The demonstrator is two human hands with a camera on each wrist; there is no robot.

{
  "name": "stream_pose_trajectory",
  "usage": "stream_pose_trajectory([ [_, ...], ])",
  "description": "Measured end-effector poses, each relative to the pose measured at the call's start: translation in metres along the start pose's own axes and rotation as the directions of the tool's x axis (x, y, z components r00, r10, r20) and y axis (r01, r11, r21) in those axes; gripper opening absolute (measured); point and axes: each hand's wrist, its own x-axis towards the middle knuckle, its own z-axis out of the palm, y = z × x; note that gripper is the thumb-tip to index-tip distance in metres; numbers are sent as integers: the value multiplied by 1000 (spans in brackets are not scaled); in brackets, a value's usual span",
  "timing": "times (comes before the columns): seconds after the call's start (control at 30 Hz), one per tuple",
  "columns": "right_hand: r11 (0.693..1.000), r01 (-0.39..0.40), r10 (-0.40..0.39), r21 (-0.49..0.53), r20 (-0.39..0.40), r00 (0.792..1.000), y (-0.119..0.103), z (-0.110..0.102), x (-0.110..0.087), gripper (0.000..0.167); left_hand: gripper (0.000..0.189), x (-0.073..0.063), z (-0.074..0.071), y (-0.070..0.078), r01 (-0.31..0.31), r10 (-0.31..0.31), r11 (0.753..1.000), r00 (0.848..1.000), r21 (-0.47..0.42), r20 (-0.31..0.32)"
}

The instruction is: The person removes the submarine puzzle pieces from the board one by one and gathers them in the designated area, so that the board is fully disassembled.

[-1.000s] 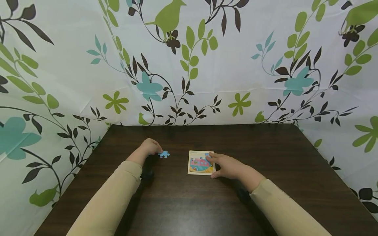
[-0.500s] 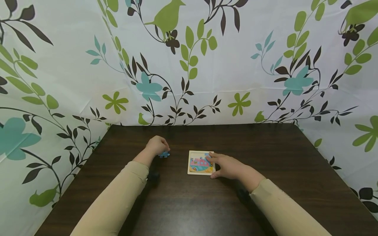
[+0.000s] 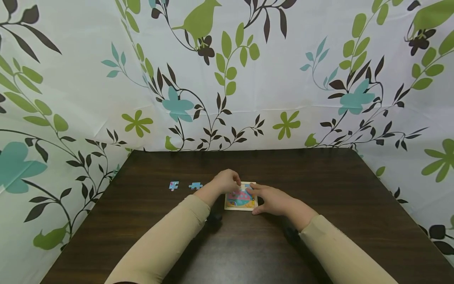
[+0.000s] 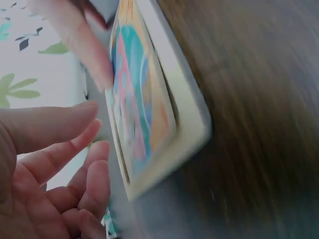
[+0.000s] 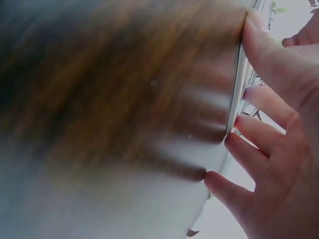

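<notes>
A small jigsaw puzzle board (image 3: 228, 208) with a pale wooden frame lies mid-table, showing a pink and teal picture. My left hand (image 3: 227, 181) is over its upper left part, hiding some of it. In the left wrist view, thumb and index fingertips of that hand (image 4: 55, 169) come close together, the other fingers loosely curled, with nothing visible between them. My right hand (image 3: 273, 200) holds the board's right side, thumb at the near corner and index finger at the far one. Two loose blue jigsaw pieces, one left (image 3: 173, 185) and one nearer (image 3: 196, 185), lie left of the board.
The dark wooden table (image 3: 301, 169) reaches back to a white curtain (image 3: 248, 130) with green, teal and brown leaf prints. Beige sleeves cover both forearms, and the left one crosses the table in front of the loose pieces.
My left hand has moved right, from above the loose pieces to the board, and both pieces now show. The right hand stays at the board's right side.
</notes>
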Motion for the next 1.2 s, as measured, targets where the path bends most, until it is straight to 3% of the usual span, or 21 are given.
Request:
stream_pose_trajectory([
  [0.23, 1000, 21, -21, 0, -15, 1000, -1, -1, -1, 79, 19, 6, 16, 11, 36, -33, 998, 999, -59, 40],
  [0.37, 998, 44, -46, -46, -45, 998, -2, -1, -3, 66, 27, 10, 21, 10, 45, -44, 998, 999, -33, 25],
  [0.57, 989, 88, -98, -117, -85, 992, -6, -2, -6, 44, 33, 13, 23, 8, 45, -45, 999, 999, -12, -3],
  [0.83, 983, 96, -111, -156, -89, 990, -9, -1, -5, 37, 28, 11, 23, 13, -1, 1, 999, 1000, 42, -6],
  [1.0, 984, 94, -109, -154, -92, 990, -10, 0, -5, 36, 28, 10, 23, 13, 21, -20, 999, 1000, 41, -11],
  [1.1, 983, 103, -119, -154, -97, 988, -10, 0, -6, 35, 20, 10, 23, 12, 48, -48, 999, 999, 5, -19],
  [1.2, 981, 111, -129, -161, -105, 986, -9, 1, -6, 34, 16, 10, 22, 12, 70, -71, 994, 997, -84, -16],
])
